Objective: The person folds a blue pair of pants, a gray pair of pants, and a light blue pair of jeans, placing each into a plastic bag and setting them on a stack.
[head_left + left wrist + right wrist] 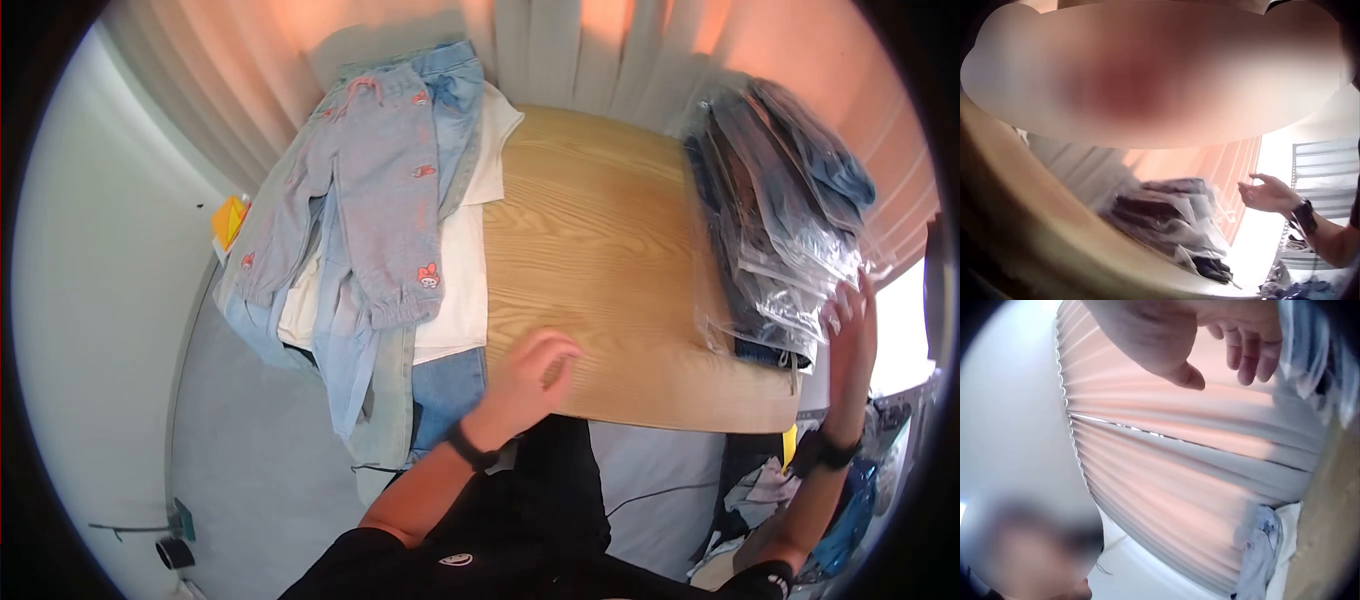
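My left hand (520, 388) hovers over the table's front edge, its fingers loosely curved with nothing in them. My right hand (852, 325) is raised beside a pile of folded jeans in clear plastic bags (770, 215), fingers relaxed and holding nothing. The right wrist view shows that hand (1210, 337) with thumb and fingers apart. On the table's left lies a stack of clothes, topped by light blue-grey children's pants (385, 200) with a pink drawstring and red character patches. White garments (462, 290) and blue jeans (450, 395) stick out under them.
The wooden table (590, 230) has a rounded front edge. Pleated curtains (560, 60) hang right behind it. Below on the right are a heap of clothes and plastic bags (850, 520). A dark cable (660, 492) runs across the grey floor.
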